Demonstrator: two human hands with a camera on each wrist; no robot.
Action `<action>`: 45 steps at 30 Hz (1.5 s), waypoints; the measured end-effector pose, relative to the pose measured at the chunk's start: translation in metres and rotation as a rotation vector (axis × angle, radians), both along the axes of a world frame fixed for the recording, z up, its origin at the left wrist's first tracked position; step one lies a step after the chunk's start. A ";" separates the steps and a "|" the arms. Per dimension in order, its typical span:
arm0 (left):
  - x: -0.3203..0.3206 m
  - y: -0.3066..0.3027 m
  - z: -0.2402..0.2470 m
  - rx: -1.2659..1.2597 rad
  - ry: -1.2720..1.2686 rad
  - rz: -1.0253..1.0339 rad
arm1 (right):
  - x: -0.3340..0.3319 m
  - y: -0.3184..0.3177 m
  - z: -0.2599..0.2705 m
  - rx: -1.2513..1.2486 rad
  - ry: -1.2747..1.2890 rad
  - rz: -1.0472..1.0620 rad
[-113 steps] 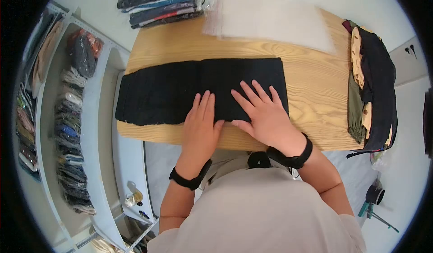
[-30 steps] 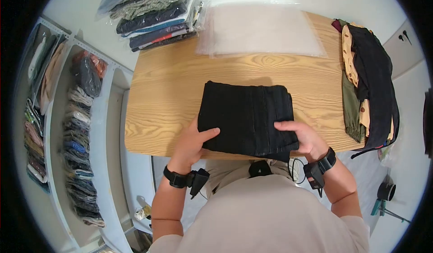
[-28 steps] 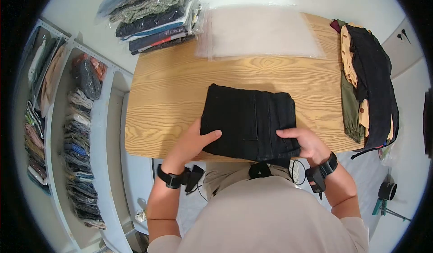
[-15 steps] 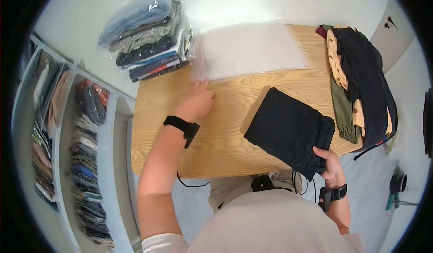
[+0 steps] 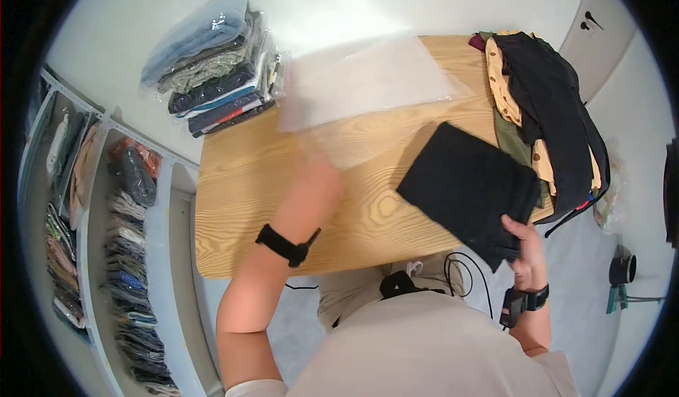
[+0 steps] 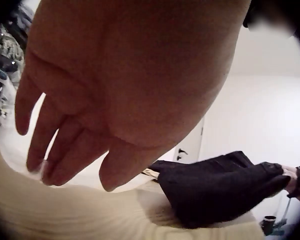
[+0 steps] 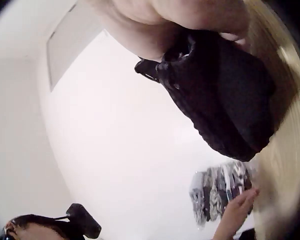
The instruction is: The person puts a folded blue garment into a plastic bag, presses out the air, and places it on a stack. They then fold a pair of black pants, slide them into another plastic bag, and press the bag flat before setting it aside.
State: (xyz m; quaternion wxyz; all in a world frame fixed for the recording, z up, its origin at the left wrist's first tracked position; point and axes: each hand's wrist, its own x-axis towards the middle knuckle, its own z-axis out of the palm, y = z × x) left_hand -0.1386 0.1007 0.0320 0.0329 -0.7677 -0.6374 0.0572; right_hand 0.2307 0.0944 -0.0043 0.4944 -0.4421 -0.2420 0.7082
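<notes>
My left hand [image 5: 315, 188], blurred in the head view, is over the table's left half at the near edge of a clear plastic bag [image 5: 343, 146]. That bag stretches from the pile of clear bags [image 5: 368, 78] toward the hand. In the left wrist view the fingers [image 6: 72, 155] are extended, with a see-through edge at their tips. My right hand [image 5: 527, 248] grips the folded black trousers [image 5: 467, 185] by their near right corner, thumb on top. The trousers are tilted over the table's right front; the right wrist view shows their folded layers [image 7: 225, 95].
A stack of bagged folded clothes [image 5: 219, 71] stands at the back left of the wooden table [image 5: 240, 220]. Loose garments, black, olive and dotted yellow, lie in a heap [image 5: 548, 107] along the right edge. Shelves with bagged clothes [image 5: 131, 284] are on the left.
The trousers went from laid flat under both hands to a folded bundle, then right in my right hand alone. My left hand let go, reached the bags, and has drawn one nearer.
</notes>
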 end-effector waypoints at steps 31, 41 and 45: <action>0.057 -0.071 -0.044 -0.007 -0.439 -0.172 | 0.092 -0.041 0.031 0.268 -0.060 -0.328; 0.058 -0.059 -0.046 0.018 -0.486 -0.141 | 0.094 -0.041 0.029 0.277 -0.112 -0.361; 0.062 -0.057 -0.050 0.067 -0.483 -0.081 | 0.090 -0.040 0.030 0.250 -0.110 -0.343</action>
